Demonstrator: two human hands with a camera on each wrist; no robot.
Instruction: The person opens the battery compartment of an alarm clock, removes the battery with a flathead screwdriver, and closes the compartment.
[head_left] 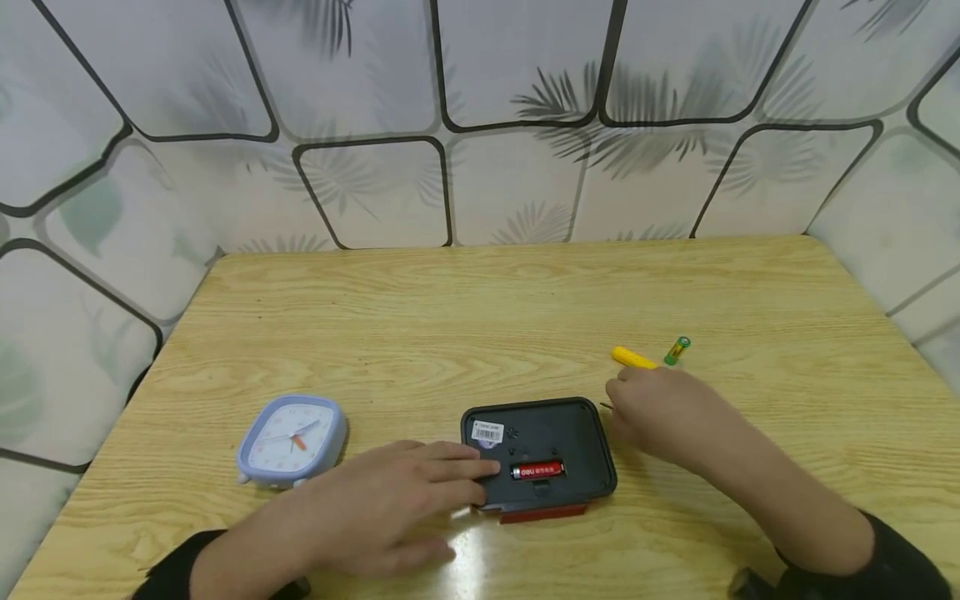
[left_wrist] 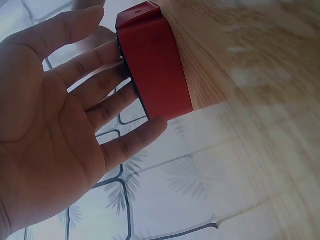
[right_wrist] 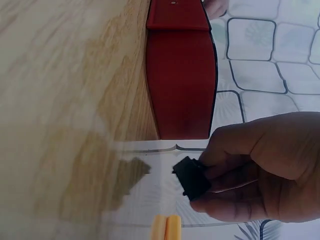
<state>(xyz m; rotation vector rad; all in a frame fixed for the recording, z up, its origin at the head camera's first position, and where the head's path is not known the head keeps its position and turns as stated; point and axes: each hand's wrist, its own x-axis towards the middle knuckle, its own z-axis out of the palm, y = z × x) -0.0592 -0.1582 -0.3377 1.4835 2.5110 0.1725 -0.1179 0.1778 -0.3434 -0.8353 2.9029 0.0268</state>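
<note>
A box-like device with red sides lies with its black back panel (head_left: 555,425) upward on the table. A red battery (head_left: 537,470) sits in the open compartment of that panel. My left hand (head_left: 405,500) rests its outstretched fingertips on the panel's left part; in the left wrist view the fingers reach behind the red side (left_wrist: 155,65). Just off the device's right side, my right hand (head_left: 660,408) pinches a small black battery cover (right_wrist: 191,178) between thumb and fingers, which the head view mostly hides.
A blue-rimmed alarm clock (head_left: 292,442) lies face up to the left. Beyond my right hand are a yellow handle (head_left: 632,358), partly covered by that hand, and a green battery (head_left: 677,350). A patterned wall covering (head_left: 517,183) closes off the table's back edge.
</note>
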